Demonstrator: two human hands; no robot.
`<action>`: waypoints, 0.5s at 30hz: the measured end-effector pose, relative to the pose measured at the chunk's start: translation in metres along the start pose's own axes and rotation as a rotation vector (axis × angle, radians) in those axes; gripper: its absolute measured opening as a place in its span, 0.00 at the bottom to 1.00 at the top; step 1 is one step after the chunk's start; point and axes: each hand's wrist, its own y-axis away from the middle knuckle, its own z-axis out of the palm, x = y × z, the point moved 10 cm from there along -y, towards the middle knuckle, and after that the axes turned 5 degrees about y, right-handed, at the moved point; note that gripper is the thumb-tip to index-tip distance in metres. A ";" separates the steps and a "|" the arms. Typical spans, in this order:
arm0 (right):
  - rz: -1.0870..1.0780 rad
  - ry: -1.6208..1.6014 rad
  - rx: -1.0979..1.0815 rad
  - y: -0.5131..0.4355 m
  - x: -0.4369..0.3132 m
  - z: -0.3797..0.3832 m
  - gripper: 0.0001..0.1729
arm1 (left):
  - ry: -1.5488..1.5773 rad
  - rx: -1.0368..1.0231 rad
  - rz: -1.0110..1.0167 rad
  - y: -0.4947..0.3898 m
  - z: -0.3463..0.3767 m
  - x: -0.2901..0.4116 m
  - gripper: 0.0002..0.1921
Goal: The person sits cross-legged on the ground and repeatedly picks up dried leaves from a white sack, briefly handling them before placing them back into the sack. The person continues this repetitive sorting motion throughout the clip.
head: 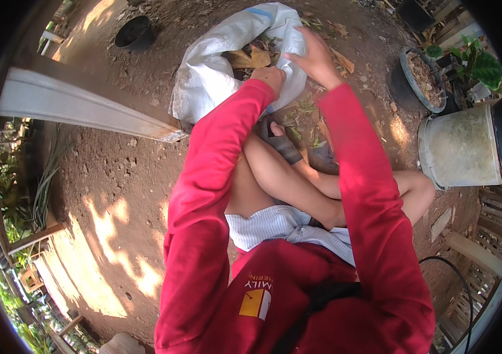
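Observation:
Before me on the dirt stands a white woven plastic sack (204, 73) with its mouth turned up and its rim folded outward. Dry brown leaves (251, 57) lie inside it. My left hand (268, 78) is closed on the near rim of the sack, its fingertips partly hidden. At the right side of the mouth, my right hand (317, 57) lies against the sack's outside, thumb and fingers spread apart. It looks slightly blurred.
A pale post (91, 104) meets the ground left of the sack. A black pot (135, 33) stands beyond it. To the right are a potted plant (423, 79) and a whitish bucket (461, 148). My crossed legs (286, 177) lie below the sack. Fallen leaves (341, 59) are scattered around.

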 end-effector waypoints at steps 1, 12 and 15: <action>-0.038 -0.013 0.028 0.017 0.008 -0.012 0.41 | -0.011 0.040 -0.014 -0.002 -0.003 -0.004 0.07; 0.463 0.356 -0.778 0.267 0.088 0.040 0.62 | 0.075 0.503 -0.403 -0.005 -0.094 -0.067 0.11; 0.437 0.402 -0.692 0.254 0.090 0.050 0.50 | 0.101 0.528 -0.397 0.005 -0.099 -0.065 0.12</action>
